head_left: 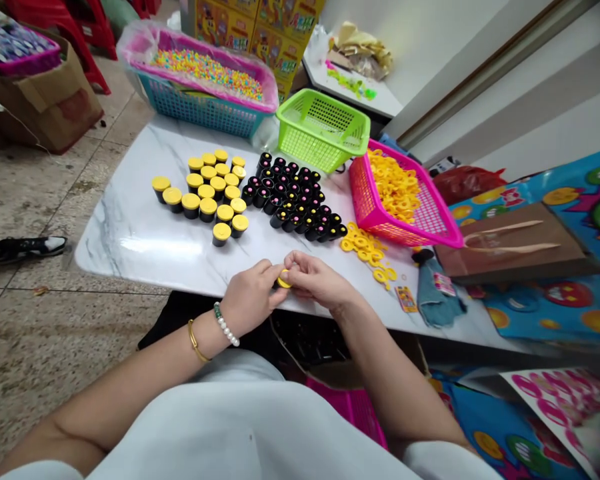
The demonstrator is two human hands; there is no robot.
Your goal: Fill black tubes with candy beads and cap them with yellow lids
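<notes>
At the table's front edge, my left hand (250,293) and my right hand (314,277) meet around a round yellow cap (284,279). Both sets of fingers are closed on it, and whatever is under the cap is hidden by them. Beyond my left hand stand several small black cups with yellow caps (207,192). Farther right is a tight group of open black cups (293,193), with pink or yellow beads showing in their mouths. Loose yellow ring-shaped pieces (364,243) lie to the right, beyond my right hand.
A pink basket (380,223) holds more yellow ring pieces. Behind are a green basket (325,137) and a teal basket (195,107) under a bead-filled pink tray. A denim-like cloth item (436,293), a small printed card (406,299) and a brown paper bag (520,240) lie at right.
</notes>
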